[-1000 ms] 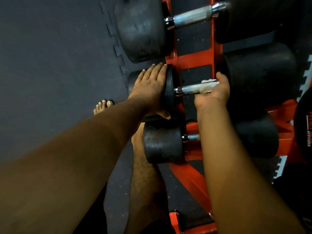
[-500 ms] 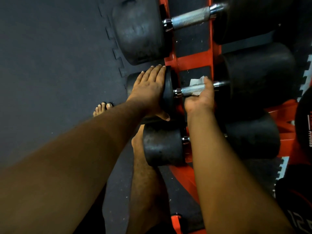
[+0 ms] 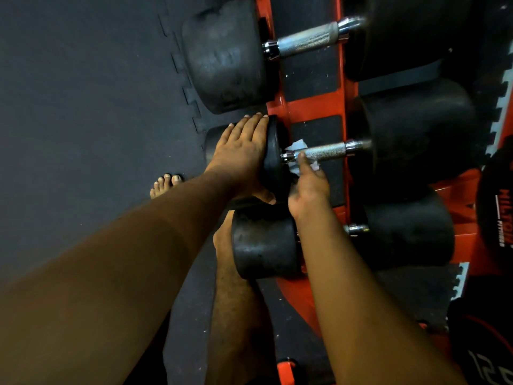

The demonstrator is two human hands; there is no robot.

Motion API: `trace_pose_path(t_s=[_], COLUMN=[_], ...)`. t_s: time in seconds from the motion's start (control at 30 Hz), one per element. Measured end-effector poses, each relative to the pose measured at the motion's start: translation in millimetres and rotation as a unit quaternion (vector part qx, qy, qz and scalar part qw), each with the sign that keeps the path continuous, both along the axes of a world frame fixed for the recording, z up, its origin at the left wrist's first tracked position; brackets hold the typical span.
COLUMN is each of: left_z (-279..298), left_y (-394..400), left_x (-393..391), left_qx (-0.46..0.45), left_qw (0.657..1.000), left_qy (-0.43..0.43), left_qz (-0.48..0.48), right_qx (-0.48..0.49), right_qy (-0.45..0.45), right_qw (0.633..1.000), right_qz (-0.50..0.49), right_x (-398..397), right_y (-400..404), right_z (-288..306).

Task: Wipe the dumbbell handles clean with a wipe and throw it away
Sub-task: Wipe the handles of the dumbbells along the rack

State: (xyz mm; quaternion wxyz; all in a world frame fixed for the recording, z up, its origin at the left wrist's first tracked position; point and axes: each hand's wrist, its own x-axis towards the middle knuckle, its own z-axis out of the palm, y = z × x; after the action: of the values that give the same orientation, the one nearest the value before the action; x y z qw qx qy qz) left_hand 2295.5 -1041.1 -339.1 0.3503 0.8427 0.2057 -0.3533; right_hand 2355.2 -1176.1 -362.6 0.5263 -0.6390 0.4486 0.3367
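- The right hand (image 3: 308,184) has its fingers curled round the near end of the middle dumbbell's handle (image 3: 323,151) with the wipe (image 3: 298,147) pinched against the metal; white scraps of it poke out above and below the bar, just beside the left weight (image 3: 273,159)
- The left hand (image 3: 241,157) lies flat, fingers straight, on top of that left weight — steadying it, I'd say, not gripping
- The dumbbell sits across the red rack (image 3: 305,107); its handle runs left to right and tilts slightly up toward the right, one weight on each rail
- Risk one: the wipe looks bunched and thin; dragged along the knurled steel it could snag or tear, leaving bits behind
- Risk two: the wipe is at the left collar only — if the stroke stops short, the right part of the handle stays dirty
- Risk three: a hard rub could roll the dumbbell in its cradle; the flat palm gives little hold, and bare toes (image 3: 165,184) are on the mat (image 3: 83,107) just below
- The upper handle (image 3: 308,40) and the lower one, mostly hidden by the forearm, await their turn or have had it; I cannot tell which
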Motion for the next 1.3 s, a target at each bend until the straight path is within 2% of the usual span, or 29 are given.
trace_pose_path(t_s=[0.07,0.17,0.23,0.27,0.3,0.37,0.4,0.43,0.47,0.5,0.53,0.57,0.63,0.67,0.7,0.73,0.77,0.83,0.87,0.9,0.93,1.0,1.03,1.2,1.3], left_z=[-1,-2,-2,-1,-1,-1,0,2,3,4,4,4,5,5,5,5,5,5,4,4,4,3,4,6,4], left_y=[-1,-2,-2,-2,-2,-2,-2,-2,-2,-2,-2,-2,-1,0,-1,0,0,0,-1,-1,-1,-1,-2,-2,-2], left_x=[-2,-2,-1,-1,-1,-1,-1,0,0,1,0,0,0,0,-1,0,0,0,-1,-1,-1,0,0,2,1], left_qx=[0.008,0.014,0.016,0.017,0.018,0.016,0.014,0.014,0.011,0.011,0.012,0.013,0.015,0.014,0.013,0.011,0.010,0.009,0.010,0.010,0.010,0.013,0.016,0.015,0.021], left_qw=[1.000,1.000,1.000,1.000,1.000,1.000,1.000,1.000,1.000,1.000,1.000,1.000,1.000,1.000,1.000,1.000,1.000,1.000,1.000,1.000,1.000,1.000,1.000,1.000,1.000], left_qy=[-0.003,-0.005,-0.006,-0.007,-0.008,-0.008,-0.008,-0.006,-0.004,-0.004,-0.004,-0.006,-0.010,-0.010,-0.009,-0.009,-0.009,-0.009,-0.007,-0.008,-0.008,-0.010,-0.009,-0.008,-0.012], left_qz=[-0.005,-0.009,-0.005,-0.004,-0.005,-0.006,-0.004,-0.004,-0.006,-0.004,-0.002,0.000,-0.001,-0.001,0.000,0.001,0.000,-0.002,-0.001,-0.001,-0.001,-0.002,-0.001,0.001,0.003], right_qx=[-0.068,-0.086,-0.094,-0.108,-0.131,-0.187,-0.202,-0.218,-0.225,-0.223,-0.210,-0.192,-0.151,-0.131,-0.115,-0.098,-0.085,-0.077,-0.069,-0.068,-0.061,-0.015,0.013,0.100,0.124], right_qy=[-0.013,-0.041,-0.135,-0.207,-0.281,-0.375,-0.373,-0.344,-0.310,-0.301,-0.311,-0.330,-0.368,-0.370,-0.360,-0.336,-0.308,-0.231,-0.182,-0.147,-0.126,-0.105,-0.097,-0.057,-0.098], right_qw=[0.995,0.987,0.964,0.935,0.890,0.763,0.684,0.599,0.529,0.478,0.448,0.433,0.443,0.465,0.509,0.591,0.696,0.904,0.965,0.987,0.983,0.961,0.958,0.984,0.971], right_qz=[0.065,0.130,0.207,0.266,0.335,0.493,0.593,0.690,0.757,0.795,0.811,0.816,0.804,0.794,0.773,0.727,0.643,0.353,0.173,0.009,-0.115,-0.255,-0.271,-0.137,-0.180], right_x=[-9,-12,-3,4,13,30,36,37,34,29,24,18,5,-2,-9,-16,-22,-28,-25,-16,-2,25,33,32,55], right_y=[-12,-24,-23,-21,-19,-17,-17,-21,-28,-36,-44,-53,-72,-81,-87,-92,-92,-78,-66,-57,-50,-29,-17,-5,-22], right_z=[1,11,21,23,23,13,4,-4,-10,-15,-16,-14,-10,-7,-2,0,3,11,14,14,11,6,6,-9,-17])
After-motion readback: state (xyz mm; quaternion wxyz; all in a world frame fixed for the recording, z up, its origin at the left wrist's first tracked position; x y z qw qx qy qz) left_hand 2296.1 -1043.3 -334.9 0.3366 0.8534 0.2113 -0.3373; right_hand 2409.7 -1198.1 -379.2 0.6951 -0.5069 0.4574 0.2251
